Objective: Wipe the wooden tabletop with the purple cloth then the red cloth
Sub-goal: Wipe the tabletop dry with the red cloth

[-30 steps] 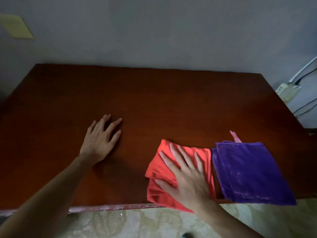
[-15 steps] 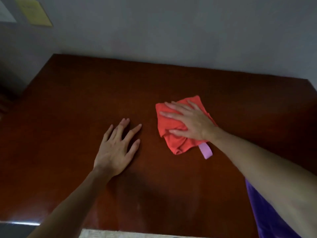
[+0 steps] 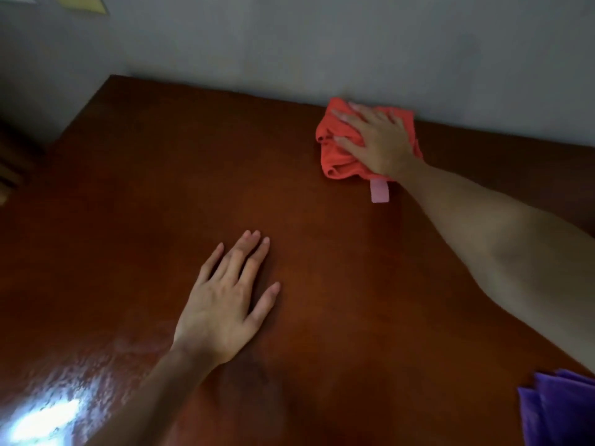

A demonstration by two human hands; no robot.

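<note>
- Surface: the tabletop (image 3: 322, 268) is dark reddish-brown wood with a glossy finish. It fills most of the view, and its far edge meets the wall (image 3: 322, 43).
- A bright patch of reflected light lies on the wood at the near left corner; the sheen there looks mottled, though I cannot tell whether that is moisture or only the finish.
- Room: the wall is plain grey. A yellow paper (image 3: 84, 0) is stuck high on it at the top left, cut off by the frame. Left of the table the floor area is dark and indistinct.
- Right hand (image 3: 378, 140): arm stretched across the table to the far edge, palm down on the red cloth (image 3: 338, 159), fingers spread and pressing it flat to the wood. No pinch shows; the cloth is held by downward pressure.
- Red cloth: bunched and creased under the hand, lying on the tabletop against the wall line, right of centre. A pale pink tag (image 3: 379, 191) sticks out from its near side and rests on the wood.
- Left hand (image 3: 225, 300): flat on the bare wood near the middle of the table, palm down, fingers slightly apart, thumb out to the right. It holds nothing.
- Purple cloth (image 3: 560, 413): at the near right corner, partly out of frame, well apart from both hands and from the red cloth.
</note>
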